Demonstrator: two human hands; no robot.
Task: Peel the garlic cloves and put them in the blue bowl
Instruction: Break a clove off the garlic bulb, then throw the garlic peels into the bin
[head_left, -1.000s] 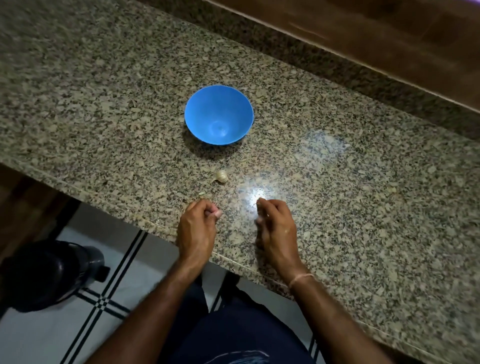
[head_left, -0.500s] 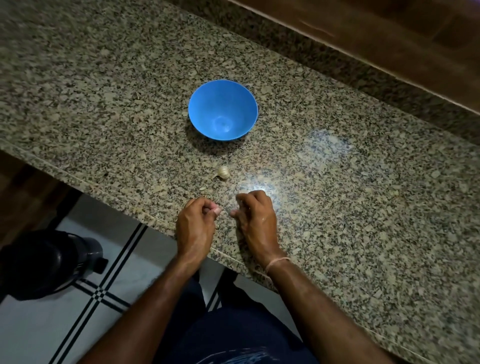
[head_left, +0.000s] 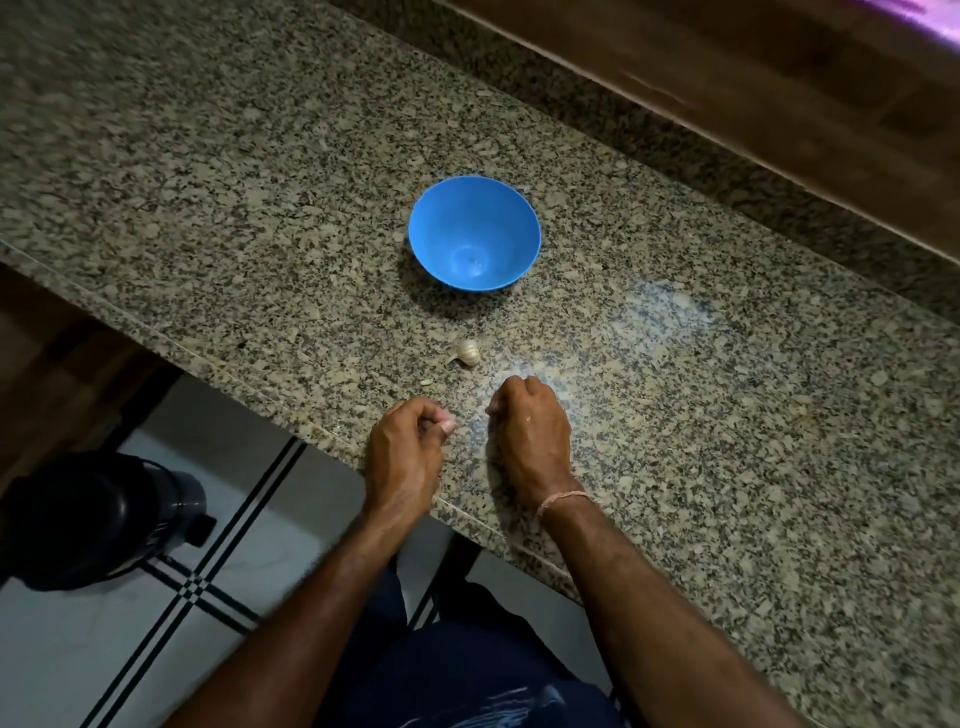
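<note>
- Step in hand: peeling, by my reading. Both hands sit close together at the near edge of the counter (head_left: 727, 415), and nothing has reached the bowl (head_left: 447, 218) yet.
- The left hand (head_left: 408, 457) is curled, with thumb and forefinger pinching a small pale piece that looks like a clove (head_left: 445, 423). It is too small to tell whether the skin is on or off.
- The right hand (head_left: 530, 436) lies just right of the left, apart from it, knuckles up and fingers clenched under. I cannot tell whether it holds skin, a clove or nothing, because the palm side is hidden.
- More garlic (head_left: 468, 353) lies on the counter just beyond the hands, between them and the bowl. It is a pale lump with a thin tail to its left, unpeeled and untouched.
- The bowl stands upright and empty, farther along the same line and well clear of the hands.
- Next move, as I judge it: bring the right fingertips to the clove, nip the skin and strip it. Then carry the bare clove past the loose garlic and drop it in the bowl.
- That calls for a firm pinch on the left, since a clove this small can slip or shoot off the near edge to the floor.
- Also in view — a thread band (head_left: 566, 500) on the right wrist and a dark object (head_left: 98, 514) on the floor at far left.
</note>
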